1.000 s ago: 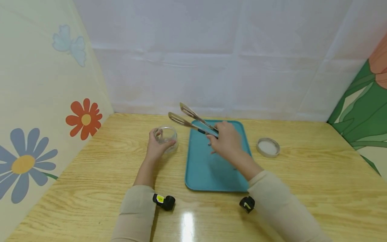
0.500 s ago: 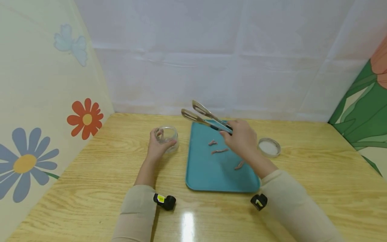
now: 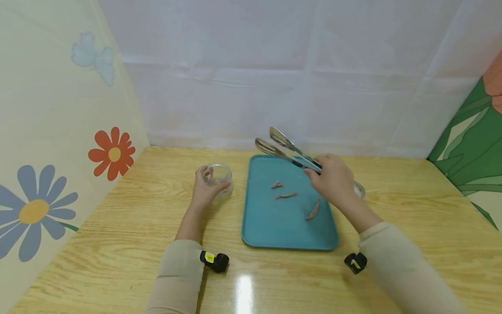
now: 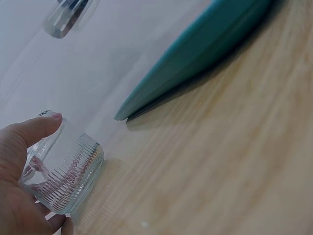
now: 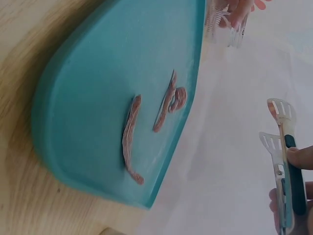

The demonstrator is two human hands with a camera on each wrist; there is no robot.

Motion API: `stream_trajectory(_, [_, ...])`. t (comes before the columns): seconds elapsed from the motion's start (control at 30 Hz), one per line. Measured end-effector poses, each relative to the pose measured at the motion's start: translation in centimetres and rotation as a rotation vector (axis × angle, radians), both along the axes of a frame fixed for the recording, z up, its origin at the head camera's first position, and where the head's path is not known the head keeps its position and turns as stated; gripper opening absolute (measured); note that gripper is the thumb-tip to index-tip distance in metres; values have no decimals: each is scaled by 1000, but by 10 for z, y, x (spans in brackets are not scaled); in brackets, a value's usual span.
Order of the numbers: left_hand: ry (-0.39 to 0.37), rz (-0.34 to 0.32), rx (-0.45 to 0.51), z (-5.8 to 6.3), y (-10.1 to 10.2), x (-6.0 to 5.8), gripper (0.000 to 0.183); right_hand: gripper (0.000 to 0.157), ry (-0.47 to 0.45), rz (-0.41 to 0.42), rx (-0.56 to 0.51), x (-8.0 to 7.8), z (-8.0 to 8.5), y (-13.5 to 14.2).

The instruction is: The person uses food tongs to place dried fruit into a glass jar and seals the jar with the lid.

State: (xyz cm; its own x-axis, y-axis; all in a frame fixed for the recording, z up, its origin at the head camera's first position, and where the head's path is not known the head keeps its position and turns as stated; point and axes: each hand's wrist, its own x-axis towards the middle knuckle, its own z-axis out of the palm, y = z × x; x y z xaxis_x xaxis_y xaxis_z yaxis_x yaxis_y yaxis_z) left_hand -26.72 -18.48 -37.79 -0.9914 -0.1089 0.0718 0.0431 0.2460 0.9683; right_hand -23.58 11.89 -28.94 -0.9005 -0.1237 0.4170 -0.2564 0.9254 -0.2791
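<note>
My left hand (image 3: 205, 190) grips a clear glass jar (image 3: 222, 173) on the table, thumb and fingers around its sides. Through the ribbed wall of the jar (image 4: 73, 171), reddish-brown strips show in the left wrist view. A pair of metal tongs (image 3: 288, 153) with dark grips is held by my right hand (image 3: 334, 178), above the far right part of a teal tray (image 3: 270, 229). The slotted tips of the tongs are spread apart with nothing between them. On the tray lie three wrinkled, reddish-brown strips resembling meat (image 3: 313, 209), one of them curled (image 5: 180, 98).
A round, pale-centred lid (image 3: 359, 190) lies right of the tray, partly hidden behind my right hand. The wooden table (image 3: 129, 244) ends at a white cloth backdrop (image 3: 219, 87). Small black wrist cameras (image 3: 215, 261) sit by both sleeves.
My right hand has moved right with the tongs, from near the jar to the tray's right side. The strips on the tray have come into view. My left hand keeps its place on the jar.
</note>
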Motion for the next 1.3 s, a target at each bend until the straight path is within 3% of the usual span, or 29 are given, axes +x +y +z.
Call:
stream_trajectory(0.2, [2,6,1,0,0,0,92,41,-42,-37,17,2,-2,12])
stream_trajectory(0.53, [-6,5,-10,1,0,1,92,34,-20,-7,23,3,-12,25])
stream_trajectory(0.87, [-5,8,4,1,1,1,92,37,-141,2,93,8,-24,28])
stream_trajectory(1.13, [-8,5,16,0,1,1,92,34,-107,69,167,10,-38,32])
stream_trajectory(1.3, [-11,5,24,-1,1,0,93,31,-156,84,140,11,-44,32])
